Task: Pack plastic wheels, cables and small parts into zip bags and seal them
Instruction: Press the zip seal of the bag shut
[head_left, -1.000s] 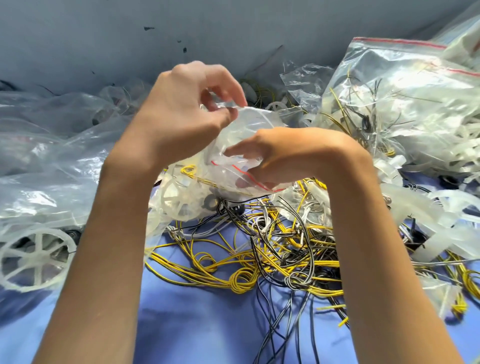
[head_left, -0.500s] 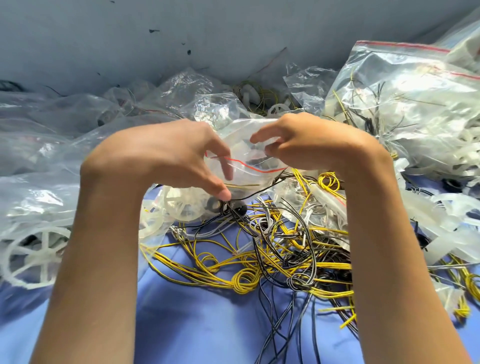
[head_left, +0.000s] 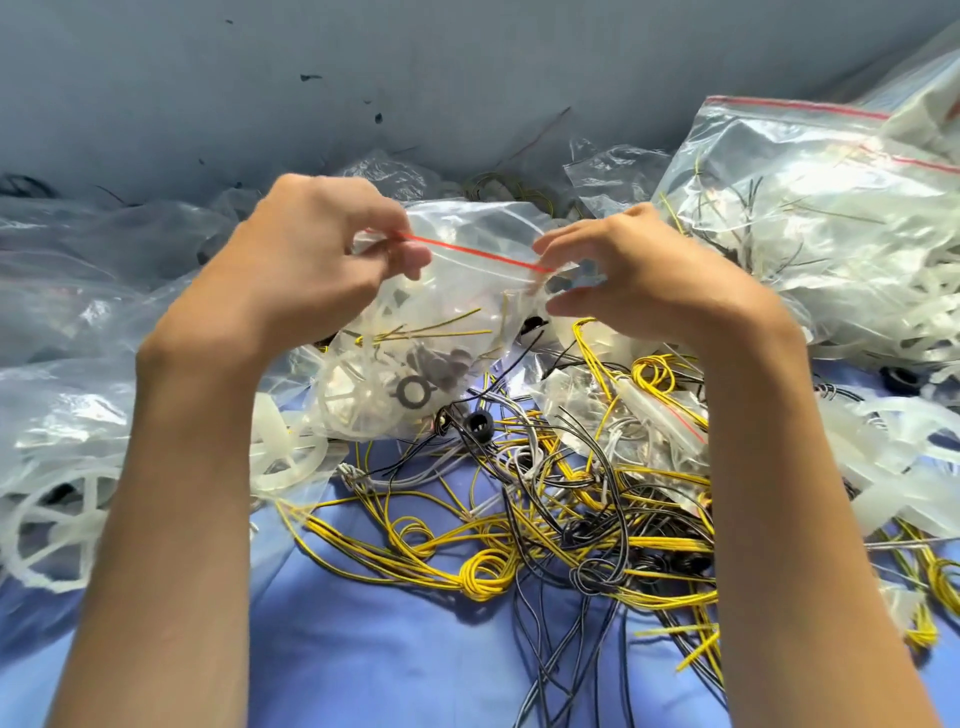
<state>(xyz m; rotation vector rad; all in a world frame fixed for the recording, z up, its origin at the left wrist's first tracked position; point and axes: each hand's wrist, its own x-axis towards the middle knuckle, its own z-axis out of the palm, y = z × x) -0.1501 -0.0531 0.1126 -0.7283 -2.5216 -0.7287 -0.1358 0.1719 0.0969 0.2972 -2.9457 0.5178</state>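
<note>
Here, mid-frame, the left hand (head_left: 322, 260) pinches one end of the red seal strip (head_left: 467, 252) on a zip bag (head_left: 457, 301). The right hand (head_left: 644, 286) pinches the other end, though that end is slightly blurred. Inside: a white wheel (head_left: 345, 397), black rings (head_left: 413, 391), a few yellow wires (head_left: 447, 323). To seal well, prob. keep the strip taut & lips aligned, then press along it w/ no wire caught. Upper right, a big bag (head_left: 805, 234) bulges w/ white parts & wires. Loose cables (head_left: 519, 525) sprawl on the blue surface (head_left: 415, 649) below.
</note>
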